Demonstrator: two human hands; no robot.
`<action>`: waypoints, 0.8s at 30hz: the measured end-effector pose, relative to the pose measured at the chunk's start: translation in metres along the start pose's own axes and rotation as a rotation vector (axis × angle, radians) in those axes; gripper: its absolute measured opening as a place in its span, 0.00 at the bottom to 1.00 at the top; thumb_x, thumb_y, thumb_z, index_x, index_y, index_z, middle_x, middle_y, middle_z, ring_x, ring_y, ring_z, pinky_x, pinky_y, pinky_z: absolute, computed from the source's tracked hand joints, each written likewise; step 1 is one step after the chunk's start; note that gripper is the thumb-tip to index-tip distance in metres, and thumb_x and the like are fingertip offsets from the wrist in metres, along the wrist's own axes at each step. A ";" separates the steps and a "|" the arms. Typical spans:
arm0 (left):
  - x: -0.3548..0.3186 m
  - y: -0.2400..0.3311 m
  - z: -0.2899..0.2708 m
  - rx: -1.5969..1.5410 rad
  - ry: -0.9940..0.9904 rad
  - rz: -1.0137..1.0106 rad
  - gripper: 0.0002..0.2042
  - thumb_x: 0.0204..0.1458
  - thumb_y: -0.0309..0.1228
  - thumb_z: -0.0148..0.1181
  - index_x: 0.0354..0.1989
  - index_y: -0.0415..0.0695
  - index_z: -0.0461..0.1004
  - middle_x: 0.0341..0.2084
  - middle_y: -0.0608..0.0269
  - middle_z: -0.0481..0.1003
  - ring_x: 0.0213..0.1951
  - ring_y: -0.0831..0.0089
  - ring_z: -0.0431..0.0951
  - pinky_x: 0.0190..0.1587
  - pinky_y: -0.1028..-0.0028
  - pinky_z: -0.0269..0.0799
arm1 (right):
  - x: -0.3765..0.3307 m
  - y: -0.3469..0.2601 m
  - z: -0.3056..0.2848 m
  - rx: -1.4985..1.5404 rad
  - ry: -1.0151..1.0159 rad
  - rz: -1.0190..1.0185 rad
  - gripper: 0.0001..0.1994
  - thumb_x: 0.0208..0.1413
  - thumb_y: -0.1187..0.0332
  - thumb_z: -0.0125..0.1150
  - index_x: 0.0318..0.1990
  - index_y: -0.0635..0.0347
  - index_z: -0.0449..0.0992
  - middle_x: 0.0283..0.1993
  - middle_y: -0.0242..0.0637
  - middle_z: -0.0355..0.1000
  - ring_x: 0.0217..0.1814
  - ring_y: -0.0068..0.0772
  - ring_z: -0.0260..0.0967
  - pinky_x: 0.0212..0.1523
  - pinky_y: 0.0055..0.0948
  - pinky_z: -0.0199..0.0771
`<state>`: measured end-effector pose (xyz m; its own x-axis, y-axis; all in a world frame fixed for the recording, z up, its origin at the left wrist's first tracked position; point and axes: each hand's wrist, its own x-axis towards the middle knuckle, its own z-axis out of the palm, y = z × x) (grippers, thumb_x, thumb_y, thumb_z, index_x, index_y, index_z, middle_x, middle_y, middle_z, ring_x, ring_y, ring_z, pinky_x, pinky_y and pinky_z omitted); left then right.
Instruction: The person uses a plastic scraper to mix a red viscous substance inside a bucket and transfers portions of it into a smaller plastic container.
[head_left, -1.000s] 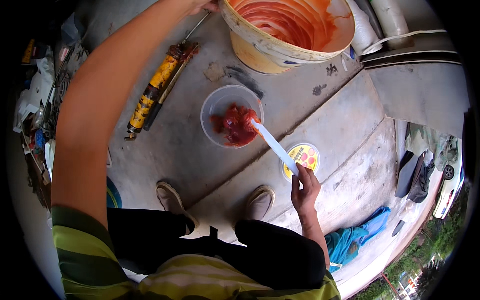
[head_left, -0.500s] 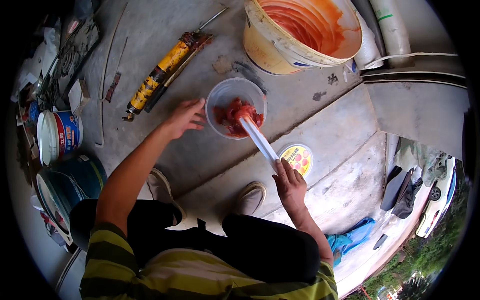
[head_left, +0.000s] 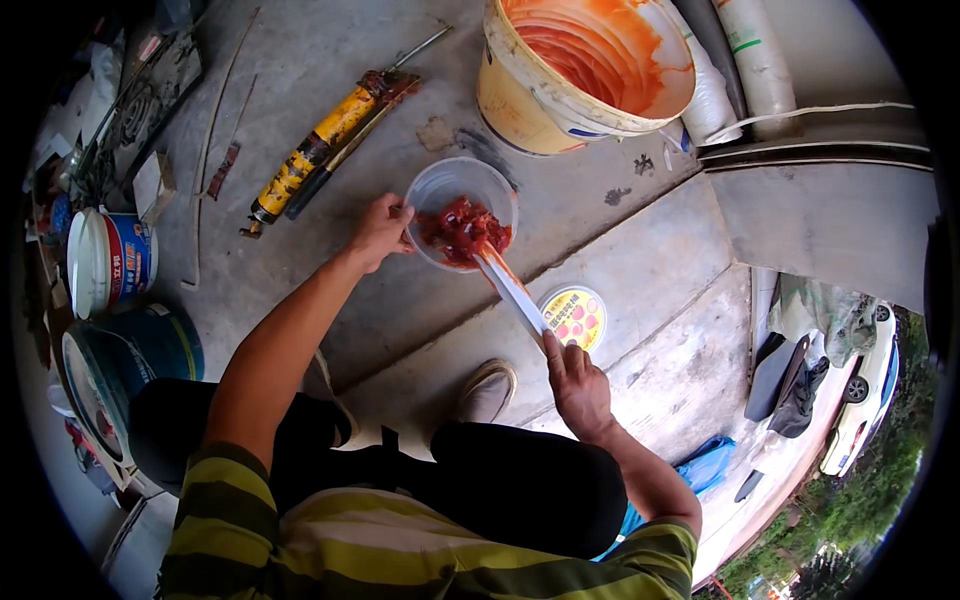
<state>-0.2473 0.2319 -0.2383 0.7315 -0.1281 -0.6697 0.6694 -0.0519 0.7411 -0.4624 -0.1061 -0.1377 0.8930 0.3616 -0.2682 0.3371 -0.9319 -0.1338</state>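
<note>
A clear plastic tub (head_left: 470, 177) stands on the concrete floor with thick, glossy red grease (head_left: 460, 228) in its bottom. My left hand (head_left: 382, 236) grips the tub's left rim, thumb and fingers closed on it. In my right hand (head_left: 580, 390) is a long, flat white strip (head_left: 516, 297), held near its lower end. Its far end reaches into the tub and is smeared with the red grease. Just above my right hand lies a round white lid with a yellow printed label (head_left: 577, 320).
A large pale bucket (head_left: 520, 105), coated inside with red-orange grease, stands beyond the tub. A worn yellow grease gun (head_left: 322, 152) lies at the far left. Two lidded pails (head_left: 90, 262) (head_left: 165, 350) stand along the left. Blue cloth or plastic (head_left: 708, 463) lies at the right.
My left hand has moved in from beside the tub and closed on its rim. The strip's end has shifted lower in the grease, and my right hand still holds it.
</note>
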 end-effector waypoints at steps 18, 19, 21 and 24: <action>-0.004 -0.001 -0.006 -0.011 -0.039 0.009 0.12 0.64 0.35 0.54 0.49 0.41 0.68 0.34 0.63 0.71 0.33 0.74 0.75 0.34 0.64 0.82 | 0.027 0.008 -0.033 1.805 -0.198 0.416 0.25 0.66 0.67 0.49 0.68 0.65 0.59 0.33 0.41 0.74 0.17 0.23 0.63 0.16 0.21 0.61; -0.004 0.000 -0.008 -0.027 -0.039 0.022 0.13 0.64 0.34 0.54 0.49 0.39 0.67 0.36 0.60 0.72 0.32 0.72 0.76 0.32 0.65 0.82 | 0.029 0.009 -0.039 2.024 -0.279 0.471 0.25 0.66 0.66 0.48 0.68 0.65 0.59 0.31 0.44 0.73 0.13 0.24 0.60 0.13 0.22 0.58; -0.003 -0.001 -0.006 -0.049 -0.045 0.033 0.14 0.63 0.34 0.55 0.49 0.37 0.66 0.37 0.56 0.73 0.31 0.69 0.78 0.30 0.65 0.82 | 0.041 0.011 -0.047 2.067 -0.288 0.608 0.24 0.66 0.63 0.47 0.65 0.68 0.61 0.28 0.45 0.72 0.10 0.24 0.57 0.09 0.22 0.55; 0.001 -0.009 -0.010 -0.049 -0.039 0.031 0.13 0.63 0.34 0.55 0.49 0.38 0.66 0.37 0.57 0.73 0.32 0.70 0.78 0.30 0.65 0.82 | 0.049 0.015 -0.046 2.098 -0.381 0.665 0.19 0.66 0.62 0.49 0.56 0.67 0.67 0.28 0.41 0.71 0.12 0.21 0.55 0.10 0.19 0.50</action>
<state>-0.2510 0.2425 -0.2462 0.7470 -0.1680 -0.6433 0.6528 0.0015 0.7576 -0.4000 -0.1038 -0.1085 0.5400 0.3327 -0.7732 -0.8288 0.3702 -0.4195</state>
